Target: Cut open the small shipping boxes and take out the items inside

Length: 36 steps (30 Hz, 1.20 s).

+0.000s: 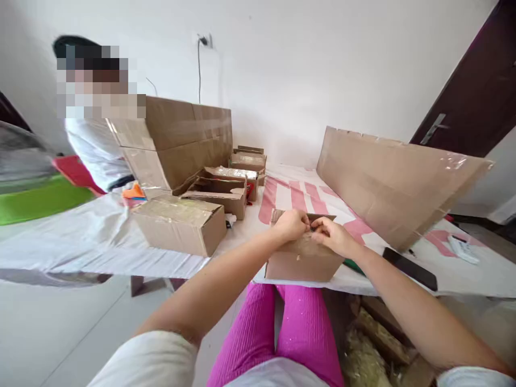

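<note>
Several cartons crowd the surface (100, 236): I see a big cardboard sheet (395, 183) leaning right of the small box (302, 258), and closed cartons (181, 226) off to its left, beside a person in white. That small box sits at the near edge, directly under both hands. My left hand (291, 224) and right hand (332, 236) meet at its top flap, fingers pinched shut on the cardboard, equally near.

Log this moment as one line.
left hand on flap | right hand on flap | small cardboard box at table edge
</note>
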Each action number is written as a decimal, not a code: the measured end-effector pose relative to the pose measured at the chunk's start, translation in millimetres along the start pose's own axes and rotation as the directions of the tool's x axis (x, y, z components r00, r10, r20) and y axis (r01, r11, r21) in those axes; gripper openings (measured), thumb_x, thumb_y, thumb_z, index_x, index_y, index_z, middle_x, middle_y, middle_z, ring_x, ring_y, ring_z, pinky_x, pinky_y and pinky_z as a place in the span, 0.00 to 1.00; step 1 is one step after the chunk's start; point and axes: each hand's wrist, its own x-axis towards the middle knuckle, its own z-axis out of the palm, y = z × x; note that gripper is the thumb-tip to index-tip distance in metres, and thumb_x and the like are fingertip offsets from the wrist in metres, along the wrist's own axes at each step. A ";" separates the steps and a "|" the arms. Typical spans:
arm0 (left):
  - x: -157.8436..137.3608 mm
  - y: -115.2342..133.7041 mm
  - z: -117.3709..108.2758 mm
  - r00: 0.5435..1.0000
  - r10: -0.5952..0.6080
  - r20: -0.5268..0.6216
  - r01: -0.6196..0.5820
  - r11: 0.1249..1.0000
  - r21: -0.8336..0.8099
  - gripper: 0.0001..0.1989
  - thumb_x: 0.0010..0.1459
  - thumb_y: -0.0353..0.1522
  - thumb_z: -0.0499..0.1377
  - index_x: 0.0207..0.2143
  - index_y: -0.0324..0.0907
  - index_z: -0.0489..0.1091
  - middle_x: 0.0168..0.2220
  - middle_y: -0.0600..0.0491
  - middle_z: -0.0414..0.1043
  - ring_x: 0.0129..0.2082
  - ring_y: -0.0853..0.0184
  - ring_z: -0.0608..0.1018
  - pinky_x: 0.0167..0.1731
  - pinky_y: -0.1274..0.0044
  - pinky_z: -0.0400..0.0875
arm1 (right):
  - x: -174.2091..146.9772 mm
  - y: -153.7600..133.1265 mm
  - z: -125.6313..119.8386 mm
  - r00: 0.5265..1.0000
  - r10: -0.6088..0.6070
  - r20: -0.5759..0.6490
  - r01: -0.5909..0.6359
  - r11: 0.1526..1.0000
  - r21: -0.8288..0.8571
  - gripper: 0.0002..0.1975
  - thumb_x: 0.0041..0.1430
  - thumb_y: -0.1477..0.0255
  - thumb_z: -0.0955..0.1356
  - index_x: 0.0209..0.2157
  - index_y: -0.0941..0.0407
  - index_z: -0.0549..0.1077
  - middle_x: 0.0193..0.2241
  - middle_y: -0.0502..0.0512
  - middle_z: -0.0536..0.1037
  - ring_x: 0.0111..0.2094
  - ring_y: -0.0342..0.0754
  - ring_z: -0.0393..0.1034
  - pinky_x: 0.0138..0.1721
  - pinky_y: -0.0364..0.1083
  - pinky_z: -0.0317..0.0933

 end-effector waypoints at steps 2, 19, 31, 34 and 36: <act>-2.2 -0.4 2.3 0.999 -0.021 -0.024 0.022 1.000 0.019 0.05 0.52 0.28 0.61 0.31 0.43 0.77 0.33 0.53 0.80 0.36 0.66 0.79 0.34 0.80 0.69 | -3.3 2.6 2.2 1.000 -0.004 0.004 0.004 0.999 -0.039 0.22 0.49 0.62 0.73 0.44 0.55 0.68 0.26 0.45 0.68 0.29 0.45 0.63 0.31 0.44 0.55; -5.3 -4.4 19.3 0.983 -0.132 -0.129 0.145 0.985 0.094 0.09 0.51 0.24 0.56 0.33 0.38 0.75 0.36 0.44 0.79 0.40 0.59 0.79 0.37 0.75 0.70 | -5.2 9.1 6.5 1.000 0.003 0.012 -0.003 0.999 0.033 0.22 0.45 0.61 0.74 0.41 0.54 0.69 0.31 0.48 0.72 0.32 0.46 0.65 0.34 0.45 0.59; -28.9 -32.2 -18.0 0.936 -0.041 -0.348 0.042 0.999 -0.004 0.04 0.60 0.28 0.52 0.37 0.43 0.66 0.38 0.48 0.76 0.41 0.61 0.78 0.42 0.71 0.70 | -7.5 17.5 -5.9 1.000 -0.001 -0.002 0.001 0.999 -0.054 0.21 0.48 0.62 0.74 0.43 0.53 0.70 0.29 0.47 0.72 0.31 0.46 0.68 0.33 0.46 0.61; -45.9 -42.0 -9.5 0.847 0.025 -0.532 -0.209 0.934 -0.289 0.04 0.62 0.34 0.54 0.39 0.44 0.63 0.37 0.52 0.74 0.38 0.64 0.78 0.41 0.72 0.71 | -11.1 11.5 -6.7 1.000 -0.014 0.013 0.015 0.993 -0.121 0.19 0.52 0.61 0.72 0.45 0.54 0.71 0.36 0.52 0.76 0.36 0.50 0.71 0.37 0.48 0.64; -58.9 -52.0 0.2 0.780 0.029 -0.626 -0.403 0.787 -0.467 0.07 0.62 0.37 0.55 0.39 0.44 0.63 0.35 0.52 0.73 0.36 0.65 0.77 0.41 0.72 0.71 | -15.8 7.8 -6.1 0.999 -0.042 0.004 0.042 0.987 -0.155 0.19 0.54 0.62 0.71 0.46 0.53 0.71 0.41 0.55 0.78 0.40 0.52 0.73 0.41 0.50 0.66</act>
